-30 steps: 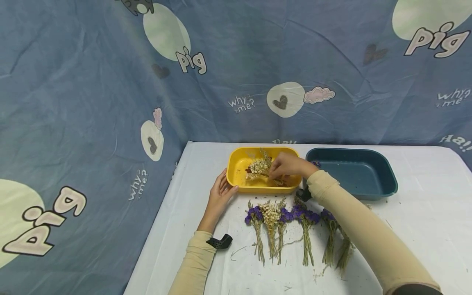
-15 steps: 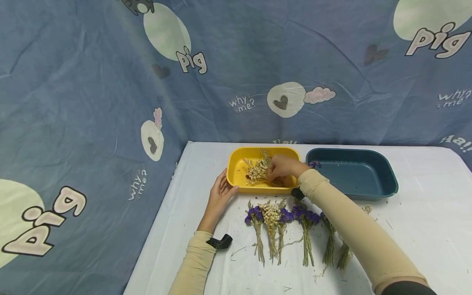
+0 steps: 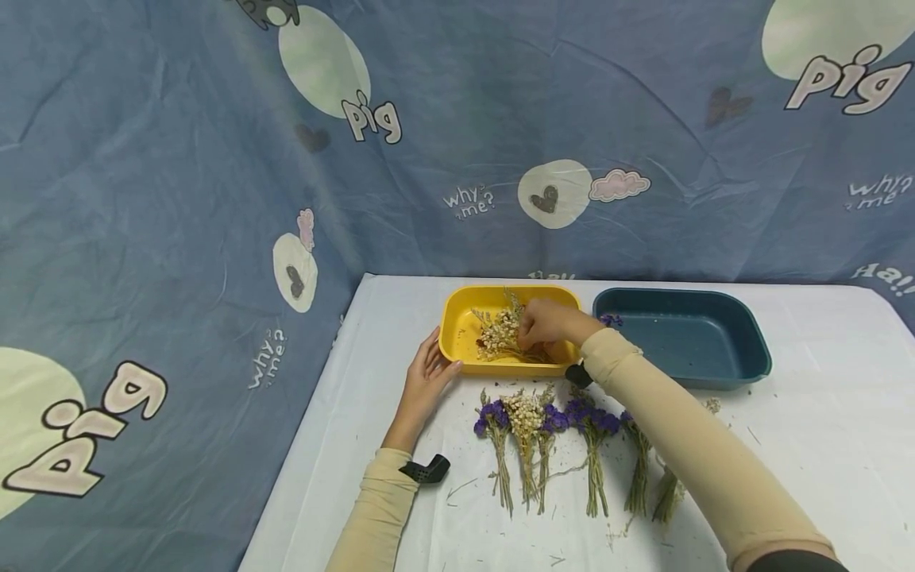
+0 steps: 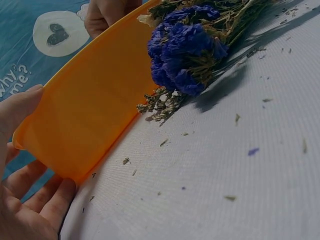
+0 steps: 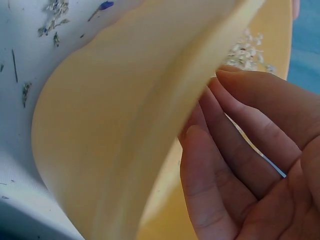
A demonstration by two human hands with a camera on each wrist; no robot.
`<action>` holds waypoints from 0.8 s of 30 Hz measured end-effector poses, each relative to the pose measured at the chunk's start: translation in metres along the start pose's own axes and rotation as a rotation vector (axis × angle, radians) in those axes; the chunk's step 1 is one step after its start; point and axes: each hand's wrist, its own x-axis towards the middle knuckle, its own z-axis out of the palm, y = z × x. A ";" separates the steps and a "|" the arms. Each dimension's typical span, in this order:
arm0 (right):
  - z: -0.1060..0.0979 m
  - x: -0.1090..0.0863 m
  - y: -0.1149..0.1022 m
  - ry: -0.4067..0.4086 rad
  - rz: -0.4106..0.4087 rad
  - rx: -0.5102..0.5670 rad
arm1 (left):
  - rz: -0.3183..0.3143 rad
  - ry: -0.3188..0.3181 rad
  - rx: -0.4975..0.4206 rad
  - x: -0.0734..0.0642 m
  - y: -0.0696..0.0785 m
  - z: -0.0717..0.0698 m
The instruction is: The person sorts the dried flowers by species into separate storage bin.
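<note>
Right hand (image 3: 549, 323) half-curled inside yellow tray (image 3: 507, 369); rim hid whether fingertips pinched anything. Dried bunch (image 3: 498, 332) lay in tray, just left of those fingertips. Left hand (image 3: 426, 376) lightly gripped tray's end. Brittle blooms seemed likely to shed if dragged or squeezed.

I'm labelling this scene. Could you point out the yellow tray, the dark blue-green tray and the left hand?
Yellow tray (image 3: 500, 370): head view, on its front wall.
Dark blue-green tray (image 3: 693, 338): head view, on its bare floor.
Left hand (image 3: 426, 381): head view, on its back.
</note>
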 end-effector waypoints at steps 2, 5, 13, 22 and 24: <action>0.000 -0.002 0.000 0.008 -0.013 0.013 | -0.010 -0.003 -0.003 -0.001 0.003 0.000; 0.000 -0.005 0.002 0.022 -0.032 0.021 | -0.021 -0.008 -0.004 -0.003 0.011 0.001; -0.003 -0.017 -0.001 0.057 -0.038 0.018 | -0.021 -0.006 0.005 -0.003 0.012 0.000; 0.000 -0.032 0.001 0.115 -0.068 0.044 | 0.013 0.006 0.011 0.000 -0.002 -0.001; 0.001 -0.037 0.000 0.125 -0.074 0.072 | 0.016 0.009 0.014 0.000 -0.002 -0.001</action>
